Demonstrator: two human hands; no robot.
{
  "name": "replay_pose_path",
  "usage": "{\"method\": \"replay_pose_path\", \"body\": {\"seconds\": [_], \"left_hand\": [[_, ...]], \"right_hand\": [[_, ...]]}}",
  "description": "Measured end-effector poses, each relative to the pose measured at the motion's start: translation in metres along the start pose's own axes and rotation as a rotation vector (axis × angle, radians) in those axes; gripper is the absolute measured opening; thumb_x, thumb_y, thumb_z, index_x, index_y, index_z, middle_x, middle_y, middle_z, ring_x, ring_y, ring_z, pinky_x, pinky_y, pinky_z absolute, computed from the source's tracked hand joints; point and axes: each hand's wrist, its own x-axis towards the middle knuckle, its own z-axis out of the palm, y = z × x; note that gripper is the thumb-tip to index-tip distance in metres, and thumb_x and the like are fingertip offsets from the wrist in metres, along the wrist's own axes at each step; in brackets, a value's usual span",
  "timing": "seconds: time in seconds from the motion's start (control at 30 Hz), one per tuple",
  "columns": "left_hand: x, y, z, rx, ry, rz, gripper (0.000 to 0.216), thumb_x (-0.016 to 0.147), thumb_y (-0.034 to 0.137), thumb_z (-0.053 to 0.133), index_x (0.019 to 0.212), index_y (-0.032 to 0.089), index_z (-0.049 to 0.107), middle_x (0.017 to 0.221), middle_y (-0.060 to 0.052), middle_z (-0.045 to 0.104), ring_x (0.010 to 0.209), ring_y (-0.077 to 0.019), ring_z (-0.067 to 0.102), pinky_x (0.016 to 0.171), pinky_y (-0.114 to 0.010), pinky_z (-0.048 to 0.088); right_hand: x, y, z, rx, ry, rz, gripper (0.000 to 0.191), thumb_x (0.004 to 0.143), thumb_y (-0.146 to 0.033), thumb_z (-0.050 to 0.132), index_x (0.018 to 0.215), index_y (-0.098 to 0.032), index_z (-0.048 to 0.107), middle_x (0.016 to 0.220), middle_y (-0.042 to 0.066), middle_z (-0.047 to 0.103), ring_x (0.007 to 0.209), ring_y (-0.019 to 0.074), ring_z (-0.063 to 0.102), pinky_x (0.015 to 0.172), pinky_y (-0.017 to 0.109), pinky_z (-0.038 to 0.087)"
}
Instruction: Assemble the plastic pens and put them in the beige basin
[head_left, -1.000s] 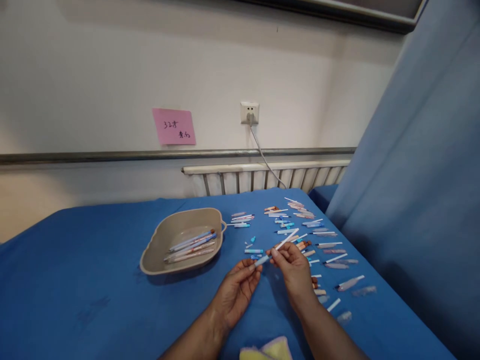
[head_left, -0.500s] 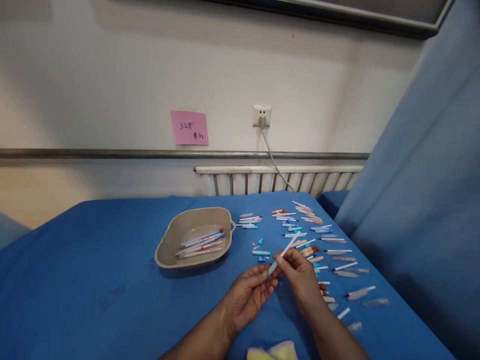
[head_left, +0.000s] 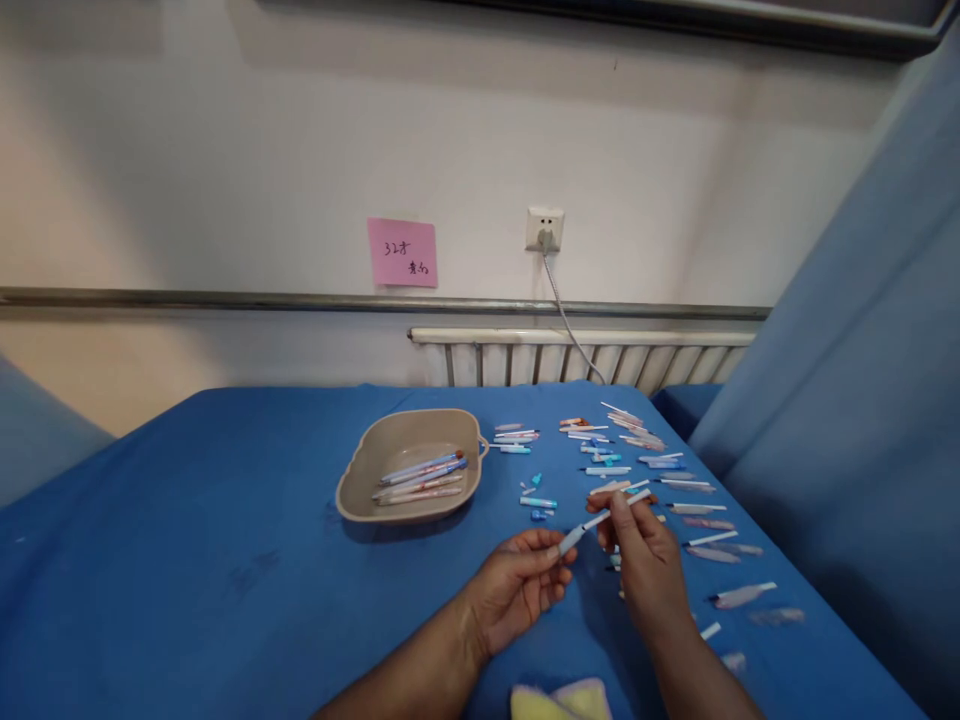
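My left hand [head_left: 525, 585] pinches a short, pale grey-blue pen barrel [head_left: 571, 541] between thumb and fingers. My right hand [head_left: 651, 560] grips a thin white pen refill [head_left: 636, 497], which slants up to the right past the fingertips. The refill's dark lower end meets the open end of the barrel; whether it sits inside, I cannot tell. Around and partly behind my right hand lie rows of loose pen parts, among them a white refill [head_left: 711, 538] and a pinkish barrel [head_left: 741, 595]. A turquoise pen piece [head_left: 538, 502] rests beyond my left hand.
A beige basin [head_left: 346, 500] holding several pens [head_left: 420, 485] stands left of the loose parts on the blue-covered table [head_left: 187, 560]. At the near edge lies a yellow cloth [head_left: 562, 702]. A blue curtain [head_left: 847, 330] hangs to the right; a white radiator [head_left: 525, 336] is behind the table.
My right hand has shifted right along with the refill, whose dark end now shows at the barrel's mouth. The barrel tilts flatter in my left hand. The view has turned slightly left.
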Motion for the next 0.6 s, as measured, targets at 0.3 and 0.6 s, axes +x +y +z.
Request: {"method": "replay_pose_path", "body": {"seconds": [0.3,0.6], "left_hand": [[-0.0001,-0.0022,0.0015,0.159,-0.019,0.031,0.021,0.070,0.015,0.072,0.085,0.013,0.058,0.080,-0.007,0.070,0.056,-0.0116,0.064,0.049,-0.019,0.046],[0.0014,-0.0029,0.0033,0.197,-0.008,0.079,0.024,0.068,0.019,0.074,0.085,0.013,0.057,0.078,-0.006,0.069,0.055,-0.0111,0.063,0.048,-0.019,0.045]], "right_hand": [[0.0088,-0.0007,-0.0046,-0.009,0.009,0.131,0.046,0.078,-0.058,0.052,0.081,-0.015,0.069,0.052,-0.002,0.048,0.043,0.0102,0.041,0.039,0.022,0.027],[0.0066,0.0020,-0.0021,-0.030,-0.040,0.068,0.046,0.078,-0.057,0.051,0.068,-0.016,0.068,0.051,-0.001,0.052,0.049,0.0125,0.048,0.049,0.024,0.037]]}}
